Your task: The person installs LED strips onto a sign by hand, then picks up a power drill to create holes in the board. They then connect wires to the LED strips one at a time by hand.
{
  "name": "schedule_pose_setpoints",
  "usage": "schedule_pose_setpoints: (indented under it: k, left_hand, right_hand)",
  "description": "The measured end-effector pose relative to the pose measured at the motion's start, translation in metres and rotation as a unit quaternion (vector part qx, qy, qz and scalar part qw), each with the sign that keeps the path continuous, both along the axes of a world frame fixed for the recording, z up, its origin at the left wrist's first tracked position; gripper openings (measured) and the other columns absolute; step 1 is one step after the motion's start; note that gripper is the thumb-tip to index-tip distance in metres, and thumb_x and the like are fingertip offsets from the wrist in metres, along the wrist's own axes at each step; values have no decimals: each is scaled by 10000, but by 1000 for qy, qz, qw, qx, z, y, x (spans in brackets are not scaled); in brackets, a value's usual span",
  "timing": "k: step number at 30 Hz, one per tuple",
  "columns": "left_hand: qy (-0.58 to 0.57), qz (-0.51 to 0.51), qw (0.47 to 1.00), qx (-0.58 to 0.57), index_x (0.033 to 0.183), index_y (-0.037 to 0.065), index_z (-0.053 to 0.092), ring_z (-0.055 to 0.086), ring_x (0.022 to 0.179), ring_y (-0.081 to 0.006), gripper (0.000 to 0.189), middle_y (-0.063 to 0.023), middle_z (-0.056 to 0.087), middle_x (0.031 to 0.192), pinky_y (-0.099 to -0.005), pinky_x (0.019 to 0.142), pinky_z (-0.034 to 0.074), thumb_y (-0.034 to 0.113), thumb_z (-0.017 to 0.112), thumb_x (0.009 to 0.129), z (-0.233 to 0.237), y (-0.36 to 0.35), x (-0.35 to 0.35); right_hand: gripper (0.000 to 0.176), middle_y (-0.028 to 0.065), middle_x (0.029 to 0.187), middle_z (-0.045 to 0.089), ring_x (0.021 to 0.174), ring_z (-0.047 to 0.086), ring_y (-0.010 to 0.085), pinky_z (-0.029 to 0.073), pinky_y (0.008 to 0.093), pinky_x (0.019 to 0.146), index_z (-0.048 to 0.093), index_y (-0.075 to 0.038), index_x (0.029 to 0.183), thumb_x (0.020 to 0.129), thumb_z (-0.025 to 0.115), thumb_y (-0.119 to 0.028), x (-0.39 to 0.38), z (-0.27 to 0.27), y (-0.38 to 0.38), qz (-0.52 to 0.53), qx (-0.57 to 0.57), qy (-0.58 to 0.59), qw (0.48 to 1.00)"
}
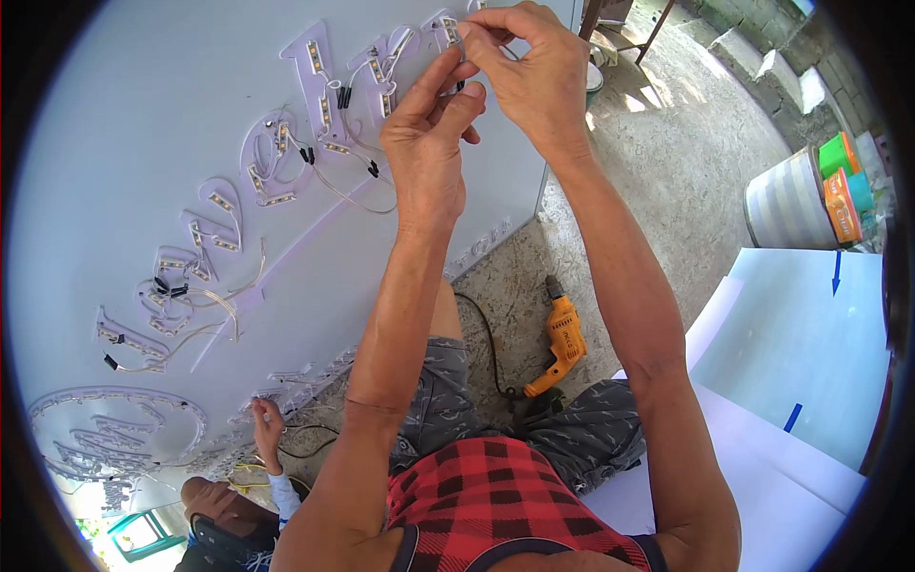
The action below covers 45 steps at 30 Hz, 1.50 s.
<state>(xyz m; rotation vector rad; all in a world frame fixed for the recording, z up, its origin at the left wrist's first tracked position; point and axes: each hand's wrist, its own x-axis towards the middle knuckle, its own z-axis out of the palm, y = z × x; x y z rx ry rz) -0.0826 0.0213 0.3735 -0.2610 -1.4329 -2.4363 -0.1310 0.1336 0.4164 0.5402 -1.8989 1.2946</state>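
Observation:
Both my hands are raised at the upper edge of a large pale signboard (124, 191). My right hand (541, 71) has its thumb and forefinger pinched together beside a small LED module (449, 30) on a clear cut-out letter; what they grip is too small to make out. Just below it, my left hand (429, 133) is curled, thumb close to the fingers, with a small dark bit showing between them. Thin wires run near the fingertips. Down the board, more clear letters (310, 76) carry LED modules, loose white wires and black sleeved joints (343, 97).
A yellow corded drill (564, 345) lies on the concrete floor (667, 181) by my legs. Another person's hand (268, 424) touches the board's lower edge. White sheets (782, 334) lie at right, below a striped bucket (789, 202). A green stool (143, 536) stands lower left.

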Motion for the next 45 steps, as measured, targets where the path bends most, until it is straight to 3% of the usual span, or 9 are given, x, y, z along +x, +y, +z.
schedule_pose_setpoints:
  k: [8, 14, 20, 24, 26, 31, 40, 43, 45]
  left_hand:
    - [2, -17, 1000, -18, 1317, -10, 650, 602, 728, -81, 404, -64, 739, 1002, -251, 576, 440, -34, 660, 914, -6, -3, -6]
    - [-37, -22, 999, 1, 1213, -32, 699, 541, 588, -75, 289, -60, 721, 837, -249, 480, 405, -9, 669, 926, 1, 4, -11]
    - [-12, -21, 1000, 18, 1073, -33, 749, 527, 487, -81, 174, -68, 721, 759, -233, 421, 390, 74, 680, 954, -4, 14, -20]
    - [-10, -11, 996, 93, 1011, -40, 748, 557, 491, -95, 168, -73, 717, 768, -233, 419, 384, 109, 692, 956, 19, 16, -18]
    - [-56, -44, 988, 137, 999, -21, 740, 592, 513, -112, 174, -72, 719, 801, -235, 436, 400, 140, 682, 969, 29, 14, -15]
    - [-103, -112, 956, 252, 1009, 63, 712, 563, 677, -74, 200, 8, 693, 856, -242, 553, 393, 256, 656, 1003, 33, 10, -24]
    - [-138, -107, 946, 273, 1036, 80, 708, 482, 668, -56, 188, 54, 626, 805, -236, 554, 353, 255, 648, 1004, 33, 2, -14]
    - [-121, -91, 960, 235, 1098, 51, 710, 496, 679, -60, 210, 31, 636, 825, -224, 546, 368, 228, 652, 1001, 20, 6, -11]
    - [-112, -79, 967, 214, 1136, 35, 708, 507, 685, -63, 230, 17, 646, 842, -220, 541, 380, 211, 653, 999, 16, 9, -11]
  right_hand:
    - [149, 113, 847, 659, 774, 613, 288, 501, 409, 672, 678, -15, 856, 771, 799, -37, 4, 7, -17, -149, 210, 211, 943]
    - [139, 124, 786, 658, 738, 615, 299, 487, 402, 658, 683, -18, 874, 816, 792, -82, 6, 7, -20, -88, 108, 103, 985]
    - [141, 136, 819, 691, 748, 627, 279, 495, 404, 681, 721, -16, 929, 848, 775, -118, 11, 23, -8, -46, 217, 43, 974]
    - [101, 120, 816, 693, 737, 604, 248, 480, 382, 664, 729, -23, 911, 849, 757, -97, 7, 17, 9, -17, 121, 98, 988]
    - [149, 80, 862, 734, 822, 687, 225, 540, 350, 734, 767, -64, 1016, 882, 737, -122, 17, 15, 19, -18, 110, 70, 991]
    - [189, 32, 989, 747, 967, 664, 233, 502, 358, 832, 760, -128, 1071, 883, 740, -124, 20, 10, 31, -57, 232, 133, 962]
    - [197, -19, 886, 741, 899, 670, 186, 489, 323, 817, 762, -137, 1050, 855, 764, -165, 11, 16, 21, -10, 200, 183, 963]
    - [179, 2, 889, 742, 843, 676, 165, 511, 311, 769, 764, -122, 1064, 894, 738, -173, 12, 30, 22, -75, 294, 227, 925]
    - [53, 96, 790, 677, 733, 583, 225, 474, 363, 657, 731, -35, 883, 838, 732, -62, 8, 40, 19, -34, 334, 250, 908]
